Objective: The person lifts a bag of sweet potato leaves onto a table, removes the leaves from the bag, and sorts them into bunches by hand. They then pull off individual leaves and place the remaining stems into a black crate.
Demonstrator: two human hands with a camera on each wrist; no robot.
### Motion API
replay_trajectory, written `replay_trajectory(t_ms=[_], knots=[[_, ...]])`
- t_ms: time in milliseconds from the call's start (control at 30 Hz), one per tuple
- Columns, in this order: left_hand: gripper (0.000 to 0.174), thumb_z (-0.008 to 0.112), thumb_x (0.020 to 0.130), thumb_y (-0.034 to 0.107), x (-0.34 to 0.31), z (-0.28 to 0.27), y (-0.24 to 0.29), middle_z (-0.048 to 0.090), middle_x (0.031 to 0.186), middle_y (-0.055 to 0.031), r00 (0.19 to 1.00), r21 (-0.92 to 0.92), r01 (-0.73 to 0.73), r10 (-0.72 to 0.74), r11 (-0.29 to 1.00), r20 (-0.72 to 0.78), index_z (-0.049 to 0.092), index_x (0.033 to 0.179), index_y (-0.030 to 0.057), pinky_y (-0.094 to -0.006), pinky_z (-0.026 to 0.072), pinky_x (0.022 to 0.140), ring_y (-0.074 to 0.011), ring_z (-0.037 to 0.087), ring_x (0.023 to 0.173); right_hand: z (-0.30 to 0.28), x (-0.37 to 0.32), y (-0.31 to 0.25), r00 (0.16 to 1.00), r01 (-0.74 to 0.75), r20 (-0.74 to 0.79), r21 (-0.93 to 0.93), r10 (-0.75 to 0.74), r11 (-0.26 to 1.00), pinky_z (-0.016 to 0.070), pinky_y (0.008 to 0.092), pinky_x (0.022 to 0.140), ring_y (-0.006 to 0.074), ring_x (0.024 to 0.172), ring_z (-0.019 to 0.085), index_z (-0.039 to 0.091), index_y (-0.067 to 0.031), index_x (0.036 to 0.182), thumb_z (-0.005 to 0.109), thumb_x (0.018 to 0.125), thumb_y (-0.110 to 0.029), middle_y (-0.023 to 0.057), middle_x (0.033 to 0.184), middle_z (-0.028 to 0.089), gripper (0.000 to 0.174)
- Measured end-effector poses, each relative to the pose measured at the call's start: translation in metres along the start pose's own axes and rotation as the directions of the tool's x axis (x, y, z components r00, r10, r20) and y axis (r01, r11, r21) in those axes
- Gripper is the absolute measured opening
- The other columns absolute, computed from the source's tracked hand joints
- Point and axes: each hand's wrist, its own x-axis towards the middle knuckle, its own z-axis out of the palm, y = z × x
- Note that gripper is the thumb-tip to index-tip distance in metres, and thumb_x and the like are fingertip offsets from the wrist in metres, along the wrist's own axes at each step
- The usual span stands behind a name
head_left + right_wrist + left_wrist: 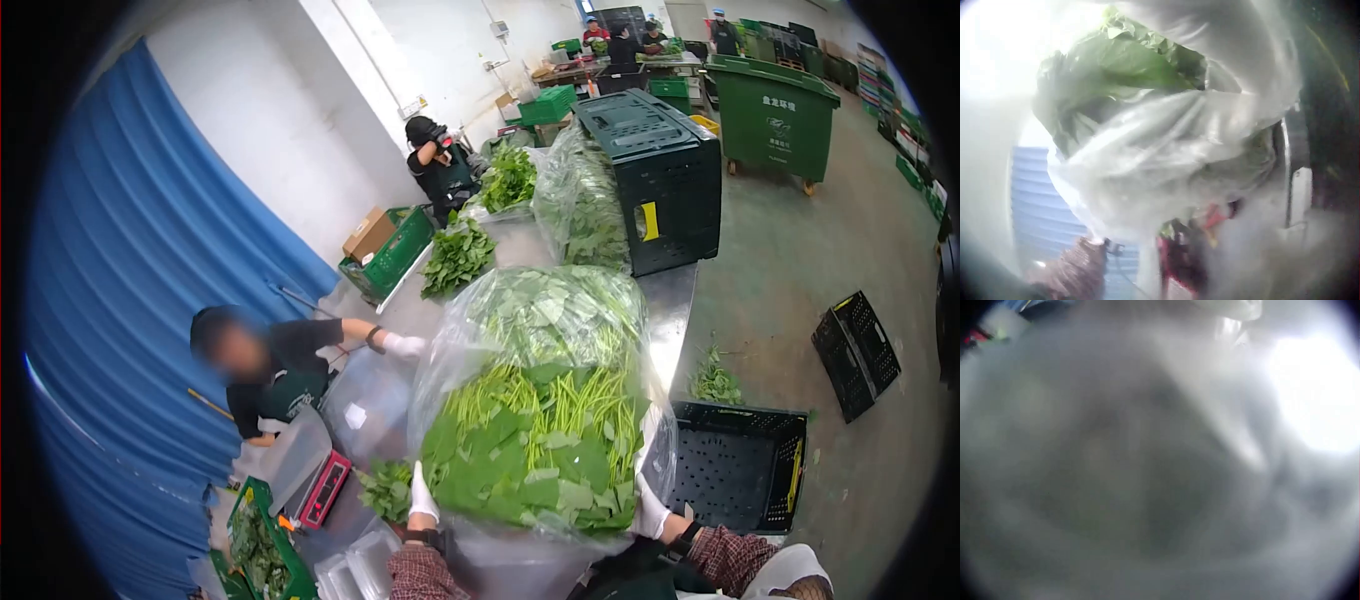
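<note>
A large clear plastic bag (462,345) packed with leafy greens (500,460) lies on the table in front of me, its stems and leaves showing at the near end. My white-gloved left hand (424,497) holds the bag's near left side. At the near right side, my gloved right hand (650,510) holds the bag too, its fingers partly hidden by plastic. Blurred film fills most of the left wrist view. In the right wrist view, crumpled bag plastic (1141,162) wraps round green leaves (1122,69).
A person (285,365) at the left reaches a gloved hand toward the bag. Beyond it stand a dark crate (670,190) and more greens (458,258). A black crate (735,465) sits low at right; a red scale (326,490) stands at left.
</note>
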Motion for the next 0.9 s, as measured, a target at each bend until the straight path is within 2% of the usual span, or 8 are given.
replay_trajectory(t_ms=[100,300,433,533,733,833,867,900], knots=[[0.057,0.044,0.085,0.050,-0.008,0.017,-0.002,0.056,0.116,-0.0090,0.998,0.023,0.061,-0.061,0.998,0.003,0.050,0.122,0.0065,-0.0380,0.0411,0.091,-0.0259,0.054,0.102,0.058,-0.015,-0.014,0.990,0.063,0.124,0.047,-0.068,0.997,0.0360,0.0476,0.096,0.0289,0.117,0.044,0.039,-0.0126,0.132,0.031,0.076,-0.076,0.0110,0.133,0.042,0.085],[0.065,0.035,0.086,0.058,-0.035,0.021,-0.018,0.045,0.130,-0.0118,0.977,-0.033,0.159,-0.152,0.987,0.146,0.041,0.130,0.0095,-0.0448,0.0329,0.099,-0.0314,0.044,0.116,0.033,0.008,-0.021,0.989,0.068,0.123,0.088,-0.079,0.994,0.0404,0.0468,0.091,0.0291,0.109,0.050,0.044,-0.0102,0.128,0.035,0.082,-0.067,0.0118,0.127,0.048,0.074],[0.064,0.029,0.088,0.059,-0.099,0.134,-0.040,0.041,0.133,-0.0099,0.986,0.067,0.106,-0.114,0.992,0.125,0.036,0.133,0.0125,-0.0445,0.0292,0.102,-0.0280,0.040,0.121,0.027,0.006,-0.150,0.989,0.110,-0.073,-0.188,-0.125,0.976,0.0416,0.0470,0.089,0.0291,0.106,0.051,0.046,-0.0097,0.126,0.036,0.083,-0.065,0.0117,0.124,0.050,0.071],[0.064,0.030,0.087,0.061,-0.103,0.192,-0.096,0.035,0.138,-0.0062,0.944,-0.044,0.198,-0.179,0.979,0.277,0.031,0.136,0.0192,-0.0498,0.0239,0.103,-0.0269,0.032,0.126,-0.076,-0.050,-0.270,0.947,0.135,-0.214,-0.417,-0.241,0.899,0.0425,0.0471,0.087,0.0291,0.104,0.053,0.048,-0.0094,0.124,0.037,0.083,-0.063,0.0117,0.122,0.052,0.069],[0.061,0.033,0.090,0.054,-0.117,0.268,-0.159,0.029,0.140,-0.0055,0.906,-0.015,0.285,-0.264,0.958,0.331,0.026,0.138,0.0171,-0.0539,0.0260,0.100,-0.0268,0.027,0.129,-0.072,-0.083,-0.400,0.789,0.033,-0.376,-0.764,-0.487,0.644,0.0442,0.0474,0.084,0.0291,0.100,0.055,0.051,-0.0086,0.121,0.038,0.084,-0.060,0.0115,0.118,0.054,0.065],[0.060,0.040,0.092,0.045,-0.117,0.240,-0.137,0.030,0.140,-0.0072,0.842,0.276,0.287,-0.379,0.917,0.383,0.024,0.138,0.0099,-0.0461,0.0346,0.098,-0.0257,0.031,0.127,-0.067,-0.085,-0.428,0.700,-0.096,-0.400,-0.874,-0.592,0.476,0.0451,0.0476,0.082,0.0291,0.098,0.056,0.053,-0.0083,0.120,0.039,0.085,-0.058,0.0115,0.116,0.056,0.063],[0.060,0.043,0.092,0.042,-0.109,0.217,-0.133,0.033,0.138,-0.0092,0.831,0.360,0.249,-0.389,0.899,0.397,0.027,0.136,0.0058,-0.0415,0.0408,0.092,-0.0261,0.040,0.121,-0.047,-0.104,-0.424,0.615,-0.136,-0.390,-0.909,-0.686,0.395,0.0481,0.0431,0.074,0.0263,0.086,0.060,0.059,-0.0052,0.108,0.042,0.086,-0.050,0.0125,0.106,0.061,0.053],[0.050,0.045,0.092,0.036,-0.103,0.193,-0.130,0.045,0.127,-0.0117,0.838,0.380,0.219,-0.373,0.899,0.398,0.038,0.130,0.0037,-0.0362,0.0476,0.085,-0.0230,0.052,0.107,-0.039,-0.117,-0.433,0.552,-0.364,-0.319,-0.924,-0.771,0.122,0.0488,0.0385,0.075,0.0273,0.085,0.061,0.061,-0.0043,0.103,0.045,0.086,-0.047,0.0155,0.107,0.060,0.048]])
